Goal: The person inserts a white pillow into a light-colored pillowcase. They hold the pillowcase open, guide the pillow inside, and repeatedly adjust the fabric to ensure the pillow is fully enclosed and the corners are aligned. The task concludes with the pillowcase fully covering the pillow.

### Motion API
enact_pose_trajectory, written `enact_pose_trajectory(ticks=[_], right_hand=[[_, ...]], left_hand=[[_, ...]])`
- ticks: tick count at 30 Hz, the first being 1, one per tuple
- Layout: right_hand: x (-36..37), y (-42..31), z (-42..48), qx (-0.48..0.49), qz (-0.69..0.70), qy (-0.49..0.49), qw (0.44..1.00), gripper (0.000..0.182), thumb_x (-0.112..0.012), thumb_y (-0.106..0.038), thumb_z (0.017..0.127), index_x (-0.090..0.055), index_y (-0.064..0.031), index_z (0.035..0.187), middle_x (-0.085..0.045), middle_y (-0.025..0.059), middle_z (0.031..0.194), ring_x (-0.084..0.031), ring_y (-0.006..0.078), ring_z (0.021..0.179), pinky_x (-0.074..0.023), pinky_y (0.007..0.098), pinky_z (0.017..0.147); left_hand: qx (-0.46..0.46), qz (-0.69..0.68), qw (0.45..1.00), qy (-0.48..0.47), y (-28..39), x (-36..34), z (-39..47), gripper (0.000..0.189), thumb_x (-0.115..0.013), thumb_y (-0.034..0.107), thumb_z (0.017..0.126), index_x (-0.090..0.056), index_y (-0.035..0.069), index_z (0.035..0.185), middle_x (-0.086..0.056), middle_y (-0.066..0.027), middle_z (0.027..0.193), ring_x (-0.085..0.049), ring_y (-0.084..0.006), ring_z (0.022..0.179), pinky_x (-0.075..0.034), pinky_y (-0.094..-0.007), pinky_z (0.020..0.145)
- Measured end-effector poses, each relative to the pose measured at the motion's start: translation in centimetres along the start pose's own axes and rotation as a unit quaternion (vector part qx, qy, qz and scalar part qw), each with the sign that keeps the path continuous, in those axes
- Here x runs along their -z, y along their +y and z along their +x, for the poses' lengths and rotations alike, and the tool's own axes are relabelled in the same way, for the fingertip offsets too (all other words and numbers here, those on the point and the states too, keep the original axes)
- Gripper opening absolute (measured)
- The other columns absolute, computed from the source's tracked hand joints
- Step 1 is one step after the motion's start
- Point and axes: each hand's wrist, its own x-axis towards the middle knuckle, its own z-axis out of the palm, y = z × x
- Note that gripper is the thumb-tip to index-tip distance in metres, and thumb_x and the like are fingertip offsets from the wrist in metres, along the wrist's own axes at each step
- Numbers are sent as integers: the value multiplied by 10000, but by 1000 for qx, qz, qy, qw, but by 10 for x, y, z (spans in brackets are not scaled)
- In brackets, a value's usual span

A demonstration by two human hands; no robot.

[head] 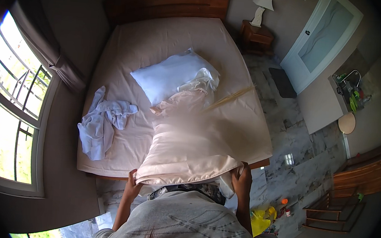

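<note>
A pale pink satin pillowcase (180, 152) stretches in front of my body, its near edge hanging over the foot of the bed. My left hand (132, 184) grips its near left corner. At the near right corner my right hand (242, 180) holds the fabric, with white cloth (227, 186) showing just beneath. The case looks filled, though what is inside is mostly hidden. Beyond it lies a white pillow (167, 72), partly covered by crumpled pink and white cloth (200, 82). Crumpled white fabric (100, 124) rests on the left side of the mattress.
The bed (125, 48) has a pink fitted sheet and a wooden headboard (170, 1). A straw-coloured bundle of strands (231, 97) lies on its right side. A lamp (262, 9) stands on a nightstand (256, 36). A yellow bag (259, 222) sits on the marble-patterned floor (284, 134).
</note>
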Motion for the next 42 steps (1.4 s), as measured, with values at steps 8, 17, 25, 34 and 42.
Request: enact_pose_trajectory(ticks=[8,17,25,34,42], right_hand=[[-14,-2,22,-140,600,18,787,279,-605,-81,855,-520,11,1104,-593,54,1037,-566,144,933,-436,289,822],[74,-73,82,-2,459,210,864,240,-573,-26,813,-521,38,1038,-588,76,934,-565,146,813,-465,276,744],[87,-54,87,-9,329,189,925,201,-471,76,734,-377,-93,790,-378,-36,594,-325,22,463,-262,198,400],[75,-59,98,-67,405,148,900,225,-590,-36,825,-382,-109,868,-430,-48,581,-320,5,446,-229,187,370],[81,-76,96,-74,436,117,889,261,-633,-128,829,-375,-157,855,-417,-78,603,-248,-18,427,-168,157,338]], left_hand=[[-116,-309,937,110,83,-18,35,289,-553,6,791,-501,14,1075,-567,-47,989,-530,-114,931,-414,-243,827],[-265,-325,900,119,226,42,62,154,-507,-29,799,-539,20,941,-570,-18,864,-534,-72,792,-415,-189,726],[-244,126,947,167,164,83,130,337,-587,-22,620,-574,51,949,-533,-45,690,-504,-104,632,-408,-256,612],[-596,218,770,67,233,-59,32,348,-748,124,667,-599,58,974,-575,-81,908,-554,-261,844,-438,-356,770],[-471,342,811,-55,199,-138,72,494,-695,308,744,-552,76,1157,-591,-92,1061,-532,-256,989,-412,-381,809]])
